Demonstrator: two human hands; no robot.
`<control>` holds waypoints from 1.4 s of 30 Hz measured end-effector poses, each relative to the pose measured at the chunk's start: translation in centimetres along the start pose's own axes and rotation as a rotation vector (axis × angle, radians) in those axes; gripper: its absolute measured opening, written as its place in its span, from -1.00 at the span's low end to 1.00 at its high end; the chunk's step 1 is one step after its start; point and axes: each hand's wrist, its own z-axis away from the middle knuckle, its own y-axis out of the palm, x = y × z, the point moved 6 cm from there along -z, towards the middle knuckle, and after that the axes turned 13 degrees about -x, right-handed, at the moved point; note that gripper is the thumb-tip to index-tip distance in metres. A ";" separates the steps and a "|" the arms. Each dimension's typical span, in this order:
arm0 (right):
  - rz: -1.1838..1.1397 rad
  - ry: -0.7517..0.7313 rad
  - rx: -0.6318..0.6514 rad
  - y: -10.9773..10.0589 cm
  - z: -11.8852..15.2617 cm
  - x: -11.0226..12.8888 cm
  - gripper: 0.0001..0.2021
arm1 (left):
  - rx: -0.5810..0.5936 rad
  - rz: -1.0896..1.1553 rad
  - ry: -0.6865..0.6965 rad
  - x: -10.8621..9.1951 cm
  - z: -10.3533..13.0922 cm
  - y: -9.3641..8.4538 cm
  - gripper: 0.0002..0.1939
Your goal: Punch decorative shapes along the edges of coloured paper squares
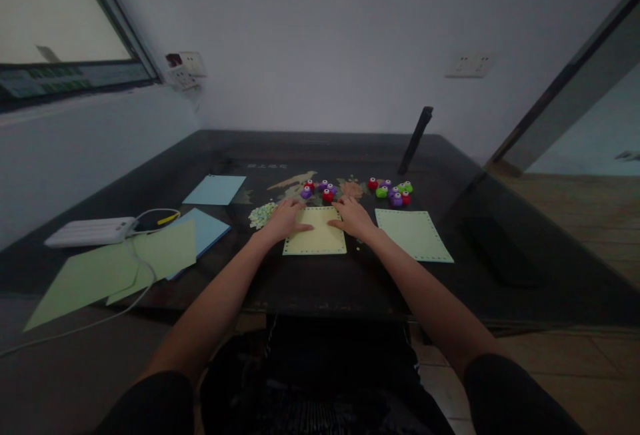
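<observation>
At person's (320, 388) twelve o'clock, left hand (283, 219), right hand (353, 217) on yellow sheet (316, 240), thumbs apart from fingers, likely steadying it

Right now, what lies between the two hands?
In the head view, a pale yellow hole-punched paper sheet lies between the left hand and the right hand.
</observation>
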 end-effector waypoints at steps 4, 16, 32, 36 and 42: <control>-0.086 0.038 -0.055 0.1 0.0 -0.3 -0.65 | -0.028 -0.011 -0.003 0.1 0.0 -0.1 -0.36; -0.777 0.499 -0.035 1.4 -0.1 -3.0 -0.66 | -0.142 0.106 -0.118 -0.2 -0.3 -1.8 -0.63; -1.004 0.425 0.114 -0.3 0.1 -1.6 -0.80 | -0.398 1.008 -0.622 2.8 -0.2 -2.1 -0.57; -1.018 0.465 -0.143 -1.5 -0.6 -2.8 -0.72 | -0.309 1.053 -0.570 2.2 -0.4 -1.6 -0.55; -1.025 0.544 -0.338 -2.6 -0.6 -4.2 -0.66 | -0.097 0.846 -0.417 1.0 -0.4 -0.9 -0.63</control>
